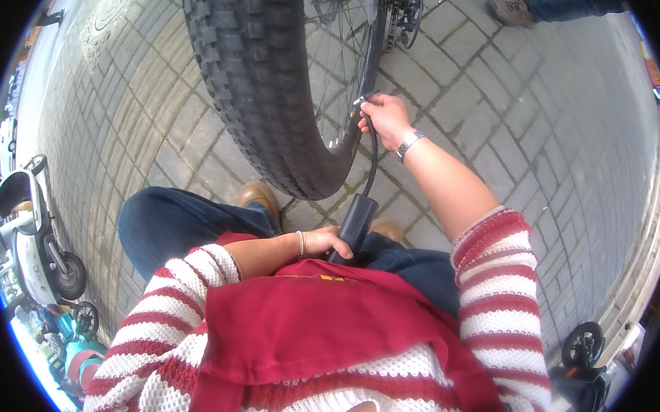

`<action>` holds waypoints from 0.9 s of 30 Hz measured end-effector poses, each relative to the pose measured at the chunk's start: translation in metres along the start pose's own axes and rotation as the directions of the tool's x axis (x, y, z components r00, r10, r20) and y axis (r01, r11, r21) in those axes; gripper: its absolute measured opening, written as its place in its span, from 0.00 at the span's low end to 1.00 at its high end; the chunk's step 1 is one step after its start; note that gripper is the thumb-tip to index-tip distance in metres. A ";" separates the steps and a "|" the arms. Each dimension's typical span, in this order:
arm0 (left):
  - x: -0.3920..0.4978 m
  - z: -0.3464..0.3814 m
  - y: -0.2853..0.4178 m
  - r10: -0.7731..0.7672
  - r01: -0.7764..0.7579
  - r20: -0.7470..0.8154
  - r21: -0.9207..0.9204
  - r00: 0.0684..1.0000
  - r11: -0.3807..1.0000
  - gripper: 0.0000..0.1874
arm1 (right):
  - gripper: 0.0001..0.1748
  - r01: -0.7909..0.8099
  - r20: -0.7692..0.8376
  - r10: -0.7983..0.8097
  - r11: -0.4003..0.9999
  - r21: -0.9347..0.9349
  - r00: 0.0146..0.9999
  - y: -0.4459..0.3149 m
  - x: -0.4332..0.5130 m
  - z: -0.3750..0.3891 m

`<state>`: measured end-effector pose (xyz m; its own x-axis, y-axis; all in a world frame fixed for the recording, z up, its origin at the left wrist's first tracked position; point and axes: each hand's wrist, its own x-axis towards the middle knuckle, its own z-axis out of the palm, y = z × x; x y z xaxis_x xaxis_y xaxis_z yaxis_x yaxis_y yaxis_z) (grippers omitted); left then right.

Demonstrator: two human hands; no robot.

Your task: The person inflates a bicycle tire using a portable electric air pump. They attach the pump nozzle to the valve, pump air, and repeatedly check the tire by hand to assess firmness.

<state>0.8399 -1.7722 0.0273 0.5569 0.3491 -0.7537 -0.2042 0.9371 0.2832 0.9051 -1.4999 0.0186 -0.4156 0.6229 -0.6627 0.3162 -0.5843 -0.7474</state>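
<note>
In front of my knees stands a bicycle wheel with a wide knobby tyre (pixel 252 90). My left hand (pixel 325 243) grips the lower end of a black handheld air pump (pixel 356 221), held close above my lap. From the pump's top a black hose (pixel 374 152) runs up to my right hand (pixel 386 119). The fingers of that hand pinch the hose's end fitting (pixel 360 101), right beside the wheel rim. A small brass-coloured piece (pixel 352 115) shows just under the fitting. Whether the fitting sits on the valve, I cannot tell.
The chain and rear derailleur (pixel 410 14) are beyond the wheel. Another person's shoe (pixel 512 13) rests on the paving (pixel 480 107) at upper right. Parked scooters (pixel 42 247) line the left side, and a black-wheeled vehicle (pixel 583 345) stands at lower right. A red apron (pixel 324 317) covers my front.
</note>
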 end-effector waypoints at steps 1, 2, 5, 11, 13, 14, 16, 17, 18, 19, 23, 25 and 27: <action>-0.001 0.001 0.000 -0.018 0.023 0.062 -0.080 0.998 0.997 0.38 | 0.14 0.024 -0.018 -0.026 0.994 -0.103 1.000 0.003 0.003 0.003; -0.002 0.001 0.000 -0.048 0.054 0.088 -0.061 0.995 0.997 0.35 | 0.09 0.048 -0.044 -0.058 0.978 -0.202 0.997 0.007 0.005 0.008; -0.004 0.002 0.000 -0.017 0.025 0.113 -0.071 0.993 0.997 0.33 | 0.10 0.100 -0.050 -0.115 0.965 -0.243 0.992 0.018 0.011 0.011; -0.005 0.004 0.003 -0.030 0.038 0.108 -0.072 0.994 0.997 0.33 | 0.11 0.252 -0.049 -0.331 0.800 -0.544 0.942 0.019 0.015 0.010; -0.004 0.004 0.005 -0.034 0.041 0.109 -0.065 0.993 0.997 0.34 | 0.11 0.265 -0.013 -0.339 0.757 -0.597 0.941 0.015 0.013 0.008; -0.004 0.004 0.005 -0.029 0.035 0.100 -0.062 0.995 0.997 0.35 | 0.11 0.283 0.003 -0.362 0.724 -0.630 0.932 0.013 0.012 0.007; -0.003 0.004 0.004 -0.029 0.036 0.067 -0.100 0.997 0.994 0.42 | 0.10 0.332 0.033 -0.421 0.664 -0.670 0.907 0.010 0.013 0.007; -0.002 0.005 0.003 0.050 -0.047 0.037 -0.077 0.998 0.996 0.46 | 0.11 0.354 0.079 -0.437 0.596 -0.721 0.896 0.009 0.014 0.005; -0.001 0.004 0.002 0.079 -0.075 0.045 -0.084 0.996 0.994 0.46 | 0.10 0.366 0.094 -0.451 0.567 -0.738 0.888 0.007 0.016 0.005; 0.000 0.005 0.001 0.111 -0.106 0.044 -0.098 0.993 0.990 0.47 | 0.10 0.375 0.109 -0.460 0.539 -0.754 0.881 0.007 0.017 0.004; 0.003 0.011 -0.002 0.130 -0.119 -0.143 0.089 0.981 0.989 0.53 | 0.11 0.250 0.126 -0.225 0.696 -0.673 0.966 -0.002 0.019 0.000; 0.002 0.015 -0.001 0.165 -0.095 -0.248 0.273 0.954 0.957 0.56 | 0.08 0.131 0.126 -0.078 0.858 -0.497 0.989 -0.008 0.016 -0.001; 0.001 0.017 0.002 0.150 -0.077 -0.249 0.282 0.957 0.956 0.60 | 0.08 0.110 0.133 -0.059 0.901 -0.419 0.989 -0.012 0.010 -0.002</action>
<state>0.8544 -1.7703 0.0370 0.3016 0.4759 -0.8262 -0.0114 0.8683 0.4960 0.8986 -1.4857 0.0213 -0.5434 0.5815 -0.6054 0.5967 -0.2397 -0.7658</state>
